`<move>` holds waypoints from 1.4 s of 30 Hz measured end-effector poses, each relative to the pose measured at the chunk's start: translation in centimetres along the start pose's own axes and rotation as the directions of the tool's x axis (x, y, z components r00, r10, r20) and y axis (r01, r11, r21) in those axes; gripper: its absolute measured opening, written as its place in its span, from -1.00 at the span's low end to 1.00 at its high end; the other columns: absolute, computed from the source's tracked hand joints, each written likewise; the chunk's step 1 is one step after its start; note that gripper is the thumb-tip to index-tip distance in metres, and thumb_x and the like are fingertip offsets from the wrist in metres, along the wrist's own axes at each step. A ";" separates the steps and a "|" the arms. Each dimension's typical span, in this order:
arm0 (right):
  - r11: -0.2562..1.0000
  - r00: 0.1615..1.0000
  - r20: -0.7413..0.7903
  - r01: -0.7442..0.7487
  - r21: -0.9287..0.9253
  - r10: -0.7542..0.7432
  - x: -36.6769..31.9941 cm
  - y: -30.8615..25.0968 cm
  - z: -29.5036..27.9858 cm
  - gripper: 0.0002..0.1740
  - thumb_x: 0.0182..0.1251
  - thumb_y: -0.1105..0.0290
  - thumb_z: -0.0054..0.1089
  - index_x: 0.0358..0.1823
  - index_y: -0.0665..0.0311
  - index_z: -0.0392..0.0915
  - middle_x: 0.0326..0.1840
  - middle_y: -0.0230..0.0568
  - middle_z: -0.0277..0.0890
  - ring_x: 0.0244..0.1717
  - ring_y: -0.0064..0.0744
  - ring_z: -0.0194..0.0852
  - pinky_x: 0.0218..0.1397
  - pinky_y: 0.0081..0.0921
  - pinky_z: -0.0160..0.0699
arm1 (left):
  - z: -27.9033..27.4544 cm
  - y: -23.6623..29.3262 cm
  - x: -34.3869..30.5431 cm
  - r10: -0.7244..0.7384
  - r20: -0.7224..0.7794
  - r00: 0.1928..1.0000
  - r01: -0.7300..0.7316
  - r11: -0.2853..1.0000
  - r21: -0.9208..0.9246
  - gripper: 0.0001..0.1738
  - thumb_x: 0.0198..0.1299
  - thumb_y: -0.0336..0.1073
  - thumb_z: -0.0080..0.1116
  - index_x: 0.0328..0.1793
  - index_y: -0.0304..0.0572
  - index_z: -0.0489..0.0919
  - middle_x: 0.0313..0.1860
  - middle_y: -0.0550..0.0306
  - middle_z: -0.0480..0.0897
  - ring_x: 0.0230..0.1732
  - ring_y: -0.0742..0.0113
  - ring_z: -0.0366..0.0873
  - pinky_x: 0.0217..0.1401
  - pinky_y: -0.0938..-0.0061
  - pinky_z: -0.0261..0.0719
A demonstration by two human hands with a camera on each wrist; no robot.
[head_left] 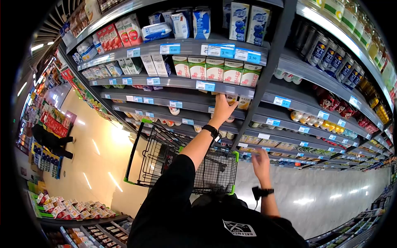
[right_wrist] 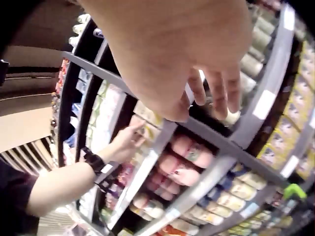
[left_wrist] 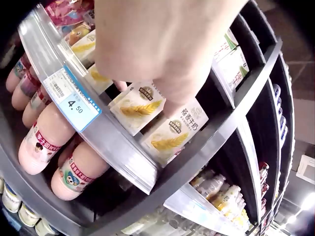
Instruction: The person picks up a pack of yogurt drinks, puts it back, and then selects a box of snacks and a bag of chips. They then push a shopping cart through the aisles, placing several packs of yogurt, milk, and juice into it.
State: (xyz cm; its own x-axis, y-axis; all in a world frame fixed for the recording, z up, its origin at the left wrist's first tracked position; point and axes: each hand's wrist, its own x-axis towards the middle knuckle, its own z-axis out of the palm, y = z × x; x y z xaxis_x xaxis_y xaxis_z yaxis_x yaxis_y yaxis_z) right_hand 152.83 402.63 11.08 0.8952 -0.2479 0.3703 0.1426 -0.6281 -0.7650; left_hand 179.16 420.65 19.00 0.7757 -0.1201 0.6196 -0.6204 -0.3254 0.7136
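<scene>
My left hand (head_left: 223,109) reaches into a middle shelf. In the left wrist view it comes down over a small white oat milk carton (left_wrist: 138,105) printed with a golden ear of grain. The thumb lies along one side of this carton and a fingertip shows at the other, so the hand pinches it. A matching carton (left_wrist: 172,135) stands right beside it, near the shelf divider. My right hand (head_left: 261,165) hangs in the air in front of the lower shelves, holding nothing. Its fingers are loosely spread in the right wrist view.
A shopping cart (head_left: 165,165) with green corners stands below my left arm, against the shelves. Pink bottles (left_wrist: 47,140) fill the shelf under the cartons. Pink-and-green cartons (head_left: 215,70) line the one above. Another person (head_left: 51,140) is in the aisle at far left.
</scene>
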 end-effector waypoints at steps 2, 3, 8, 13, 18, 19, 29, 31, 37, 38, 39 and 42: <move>0.999 0.999 0.009 0.046 -0.026 -0.046 5.7 -4.0 0.1 -0.56 0.37 0.40 0.28 0.26 0.31 0.55 0.01 -0.07 0.58 -0.39 -0.24 0.59 -0.29 -0.36 0.57 | 0.7 -0.2 -0.1 -0.038 0.020 0.999 0.037 0.996 0.084 -0.21 0.07 -0.24 0.53 0.36 -0.40 0.37 0.27 -0.39 0.44 0.28 -0.39 0.33 0.38 -0.04 0.35; 0.998 0.999 0.035 0.041 -0.046 -0.039 8.3 -6.2 -0.1 -0.55 0.36 0.40 0.29 0.27 0.26 0.55 -0.03 -0.07 0.60 -0.41 -0.23 0.57 -0.29 -0.37 0.57 | 1.2 -0.3 0.0 -0.057 0.026 0.998 0.053 0.992 0.116 -0.22 0.05 -0.24 0.55 0.33 -0.38 0.39 0.24 -0.36 0.47 0.27 -0.37 0.36 0.35 -0.04 0.38; 0.945 0.972 0.123 0.223 -0.241 -0.198 17.1 -8.5 2.5 -0.28 0.34 0.24 0.20 0.55 -0.01 0.26 -0.24 0.02 0.73 -0.26 0.19 0.72 -0.21 0.04 0.70 | 3.2 -1.3 0.1 -0.231 -0.036 0.972 0.230 0.973 -0.009 -0.26 -0.03 -0.28 0.58 0.26 -0.36 0.45 0.14 -0.28 0.57 0.17 -0.33 0.49 0.26 0.01 0.48; 0.917 0.977 0.140 0.199 -0.346 -0.160 19.4 -7.9 3.9 -0.37 0.30 0.24 0.20 0.41 0.12 0.33 -0.34 0.09 0.72 -0.39 0.20 0.73 -0.30 0.08 0.72 | 3.5 0.2 -0.4 -0.210 -0.147 0.967 0.198 0.976 -0.094 -0.42 0.00 -0.47 0.53 0.16 -0.33 0.50 0.07 -0.04 0.66 0.04 0.19 0.65 0.07 0.29 0.63; 0.920 0.979 0.137 0.191 -0.342 -0.152 20.4 -7.9 3.8 -0.59 0.29 0.22 0.19 0.09 0.24 0.39 -0.45 0.10 0.70 -0.42 0.24 0.72 -0.30 0.08 0.72 | 3.1 2.9 -3.2 -0.220 -0.291 0.931 0.152 0.960 -0.237 -0.41 0.13 -0.54 0.48 0.27 -0.26 0.45 0.12 -0.01 0.66 0.03 0.29 0.67 0.02 0.40 0.66; 0.920 0.977 0.142 0.199 -0.338 -0.160 20.6 -7.5 3.9 -0.58 0.30 0.22 0.20 0.09 0.26 0.38 -0.45 0.11 0.70 -0.41 0.23 0.72 -0.30 0.06 0.73 | 2.8 3.2 -4.4 -0.338 -0.271 0.901 0.270 0.928 -0.257 -0.37 0.18 -0.54 0.45 0.34 -0.27 0.41 0.11 0.02 0.65 0.06 0.34 0.67 0.02 0.43 0.67; 0.860 0.920 0.045 0.381 -0.339 -0.390 19.2 -5.3 4.1 -0.59 0.31 0.29 0.30 0.17 0.03 0.50 -0.47 -0.09 0.68 -0.50 -0.02 0.72 -0.49 -0.15 0.69 | -4.7 8.2 -19.5 -0.432 -0.326 0.841 0.422 0.901 -0.105 -0.37 0.21 -0.46 0.48 0.37 -0.33 0.45 0.08 0.02 0.67 0.08 0.36 0.67 0.08 0.47 0.67; 0.817 0.863 -0.008 0.476 -0.324 -0.506 19.2 -4.0 4.9 -0.51 0.28 0.27 0.38 0.23 -0.02 0.48 -0.47 -0.14 0.68 -0.52 -0.08 0.72 -0.55 -0.22 0.67 | -5.7 9.0 -22.5 -0.443 -0.359 0.821 0.447 0.891 -0.078 -0.36 0.18 -0.46 0.50 0.36 -0.34 0.45 0.07 0.02 0.69 0.06 0.37 0.68 0.09 0.48 0.67; 0.882 0.923 0.068 0.382 -0.275 -0.379 19.4 -4.3 5.2 -0.44 0.22 0.15 0.45 0.27 -0.08 0.52 -0.51 -0.11 0.68 -0.49 -0.01 0.72 -0.46 -0.19 0.70 | -8.3 10.0 -27.4 -0.482 -0.439 0.758 0.469 0.871 -0.147 -0.40 0.21 -0.50 0.45 0.33 -0.33 0.40 0.02 0.03 0.68 0.04 0.31 0.71 0.10 0.42 0.71; 0.854 0.909 0.142 0.417 -0.312 -0.392 19.3 -4.4 5.3 -0.42 0.22 0.09 0.46 0.27 -0.07 0.54 -0.52 -0.11 0.68 -0.48 0.02 0.71 -0.44 -0.17 0.69 | -8.7 9.6 -27.8 -0.445 -0.466 0.765 0.464 0.882 -0.081 -0.40 0.20 -0.49 0.47 0.31 -0.32 0.41 0.01 0.03 0.67 0.03 0.31 0.71 0.08 0.43 0.71; 0.861 0.913 0.131 0.408 -0.304 -0.386 18.9 -4.4 5.4 -0.46 0.20 0.10 0.49 0.22 -0.06 0.59 -0.52 -0.11 0.68 -0.49 0.01 0.71 -0.43 -0.20 0.69 | -9.0 9.3 -28.4 -0.471 -0.486 0.736 0.476 0.871 -0.122 -0.41 0.18 -0.47 0.50 0.29 -0.32 0.44 0.02 0.04 0.68 0.03 0.32 0.71 0.10 0.42 0.70; 0.875 0.890 0.008 0.451 -0.179 -0.457 17.6 -4.2 5.0 -0.50 0.19 0.13 0.51 0.17 -0.03 0.64 -0.51 -0.11 0.68 -0.49 -0.01 0.70 -0.45 -0.21 0.66 | -9.9 8.5 -29.9 -0.528 -0.526 0.667 0.555 0.823 -0.121 -0.41 0.13 -0.40 0.58 0.23 -0.32 0.48 -0.04 0.08 0.70 -0.05 0.34 0.71 0.04 0.42 0.68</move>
State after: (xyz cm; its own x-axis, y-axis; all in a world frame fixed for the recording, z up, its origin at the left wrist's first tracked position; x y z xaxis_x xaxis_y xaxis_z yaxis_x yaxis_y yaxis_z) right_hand 170.06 404.64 18.18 0.7348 0.0724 0.6744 0.4526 -0.7928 -0.4081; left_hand 149.56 430.76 9.81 0.7838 0.5849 0.2087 -0.0937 -0.2208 0.9708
